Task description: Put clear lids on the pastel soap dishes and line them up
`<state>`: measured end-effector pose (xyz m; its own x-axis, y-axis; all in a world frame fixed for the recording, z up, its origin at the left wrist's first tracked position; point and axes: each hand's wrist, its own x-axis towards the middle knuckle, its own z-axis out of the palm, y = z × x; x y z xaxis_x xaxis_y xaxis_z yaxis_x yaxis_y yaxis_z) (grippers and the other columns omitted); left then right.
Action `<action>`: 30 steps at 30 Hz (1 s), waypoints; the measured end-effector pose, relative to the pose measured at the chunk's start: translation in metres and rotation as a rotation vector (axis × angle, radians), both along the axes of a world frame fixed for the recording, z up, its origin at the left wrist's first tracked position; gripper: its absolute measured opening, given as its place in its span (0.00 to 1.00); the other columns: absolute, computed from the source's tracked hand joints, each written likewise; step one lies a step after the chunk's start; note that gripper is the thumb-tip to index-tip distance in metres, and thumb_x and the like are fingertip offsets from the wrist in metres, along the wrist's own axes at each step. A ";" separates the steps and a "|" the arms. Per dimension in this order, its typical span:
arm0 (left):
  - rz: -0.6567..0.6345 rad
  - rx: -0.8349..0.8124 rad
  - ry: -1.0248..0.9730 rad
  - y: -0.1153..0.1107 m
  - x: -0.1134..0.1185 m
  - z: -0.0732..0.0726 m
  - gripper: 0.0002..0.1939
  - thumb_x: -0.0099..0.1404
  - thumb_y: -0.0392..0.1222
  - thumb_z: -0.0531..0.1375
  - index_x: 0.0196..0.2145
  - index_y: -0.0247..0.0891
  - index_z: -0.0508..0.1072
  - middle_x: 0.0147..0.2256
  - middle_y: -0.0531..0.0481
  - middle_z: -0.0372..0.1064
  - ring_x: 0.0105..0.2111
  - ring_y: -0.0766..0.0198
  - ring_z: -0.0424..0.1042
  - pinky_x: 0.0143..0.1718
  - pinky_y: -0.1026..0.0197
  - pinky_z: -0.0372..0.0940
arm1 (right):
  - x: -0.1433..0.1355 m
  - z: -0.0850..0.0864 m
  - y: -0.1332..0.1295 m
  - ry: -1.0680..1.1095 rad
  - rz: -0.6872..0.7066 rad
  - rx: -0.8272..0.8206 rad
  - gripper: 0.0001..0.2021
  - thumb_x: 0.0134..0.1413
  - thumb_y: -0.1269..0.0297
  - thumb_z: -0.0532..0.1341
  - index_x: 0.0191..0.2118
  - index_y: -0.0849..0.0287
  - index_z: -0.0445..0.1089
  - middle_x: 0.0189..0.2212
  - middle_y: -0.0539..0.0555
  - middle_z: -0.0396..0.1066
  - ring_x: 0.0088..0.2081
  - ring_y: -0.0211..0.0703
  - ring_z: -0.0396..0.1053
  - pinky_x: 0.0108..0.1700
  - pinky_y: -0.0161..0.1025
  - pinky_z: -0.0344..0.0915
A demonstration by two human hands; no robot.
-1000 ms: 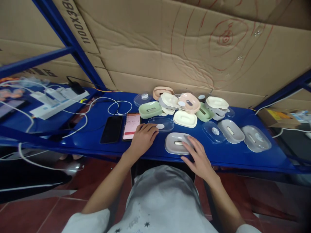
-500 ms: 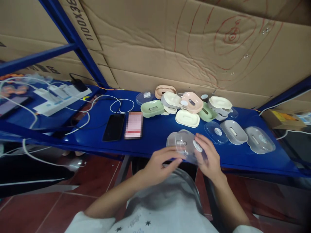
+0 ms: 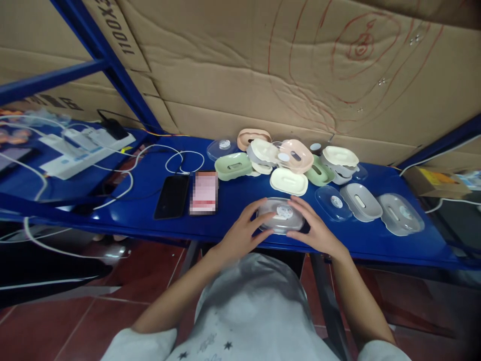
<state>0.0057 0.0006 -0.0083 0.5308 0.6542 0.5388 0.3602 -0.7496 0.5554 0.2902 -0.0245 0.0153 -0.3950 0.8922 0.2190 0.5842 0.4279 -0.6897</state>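
Observation:
A grey soap dish [image 3: 263, 225] lies near the table's front edge, with a clear plastic lid [image 3: 295, 220] over it. The lid bears a round white sticker. My left hand [image 3: 246, 228] grips the lid's left side, thumb at the near edge and fingers along the far side and top. Around its right end my right hand [image 3: 313, 225] is curved, fingers at the far rim and thumb at the near one. Whether the lid is seated all round cannot be made out.
Behind are soap dish parts in green [image 3: 233, 166], peach [image 3: 295, 156] and cream [image 3: 288, 181]. To the right are a loose clear lid [image 3: 333, 203], a grey dish [image 3: 361, 202] and a lidded grey dish [image 3: 401, 214]. Two phones [image 3: 172, 197] and white cables lie left.
The clear lid, earlier tilted in my right hand, has come down onto the grey dish. My left hand has moved up to the lid's left side, and the view has shifted slightly.

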 end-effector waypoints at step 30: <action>0.063 -0.122 0.099 -0.005 -0.004 -0.004 0.17 0.78 0.43 0.59 0.62 0.43 0.71 0.69 0.38 0.59 0.62 0.50 0.72 0.63 0.43 0.72 | 0.221 0.064 0.021 -0.486 -1.215 0.444 0.33 0.56 0.56 0.75 0.65 0.63 0.75 0.60 0.75 0.74 0.63 0.63 0.72 0.59 0.53 0.66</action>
